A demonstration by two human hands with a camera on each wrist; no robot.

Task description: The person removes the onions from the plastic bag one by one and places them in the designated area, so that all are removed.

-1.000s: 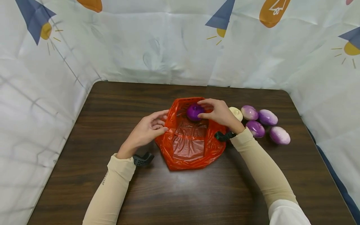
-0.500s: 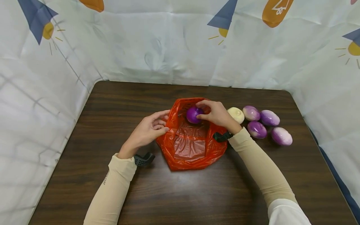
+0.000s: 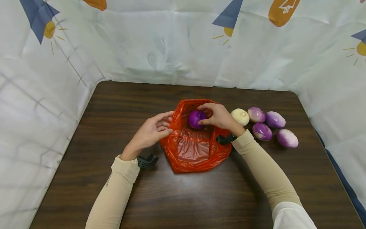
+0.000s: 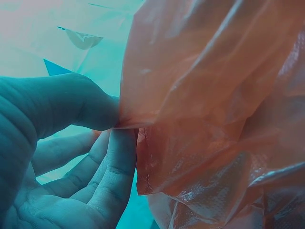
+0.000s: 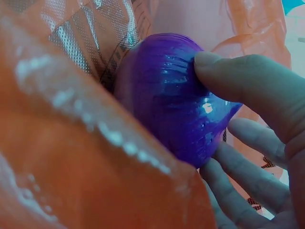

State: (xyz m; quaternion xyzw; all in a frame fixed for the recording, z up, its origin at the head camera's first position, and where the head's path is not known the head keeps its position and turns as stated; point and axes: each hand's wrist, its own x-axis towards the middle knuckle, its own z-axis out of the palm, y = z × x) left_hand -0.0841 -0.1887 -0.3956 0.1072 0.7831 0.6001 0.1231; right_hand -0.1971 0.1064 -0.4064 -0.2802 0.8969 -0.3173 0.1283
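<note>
A red plastic bag (image 3: 194,149) lies on the table with its mouth spread. My left hand (image 3: 148,132) pinches the bag's left edge between thumb and fingertips, which the left wrist view shows close up on the thin plastic (image 4: 190,95). Inside the mouth, near the back, is a shiny purple onion (image 3: 195,119). My right hand (image 3: 218,117) reaches over the bag's right side and holds that onion with thumb and fingers. In the right wrist view the thumb presses on the onion (image 5: 167,95) from above, with fingers beneath it; a fold of bag hides its lower left.
To the right of the bag, a pale onion (image 3: 240,117) and several purple-and-white onions (image 3: 275,119) sit grouped on the dark wooden table (image 3: 128,98). A white printed cloth (image 3: 171,47) hangs behind the table and along its sides.
My right hand and the purple onion have shifted slightly toward me and to the left, within the bag's mouth. My left hand keeps its hold on the bag's edge.
</note>
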